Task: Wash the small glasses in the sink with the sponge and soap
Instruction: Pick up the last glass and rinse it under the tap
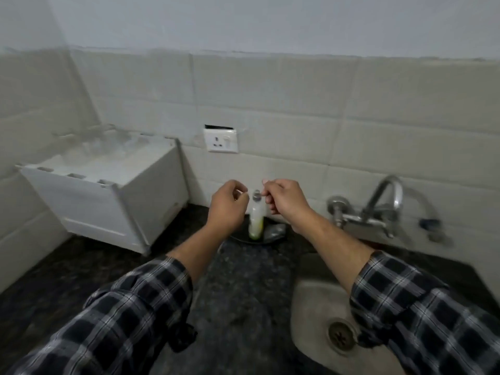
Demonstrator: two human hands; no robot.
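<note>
A small soap bottle (256, 220) with pale green liquid stands upright on a dark dish (240, 239) at the back of the black counter. My right hand (284, 201) pinches the bottle's cap with thumb and fingertips. My left hand (228, 208) hovers just left of the cap, its fingers curled and nothing visible in them. A grey scrubber or sponge (274, 230) lies on the dish to the right of the bottle. The steel sink (308, 301) is at the lower right, and the part in view shows only its drain (340, 335); my right sleeve hides the rest.
A chrome tap (384, 204) is mounted on the tiled wall above the sink. A white box-shaped rack (108, 193) stands at the back left of the counter (238, 293). A wall socket (221, 140) sits above the bottle.
</note>
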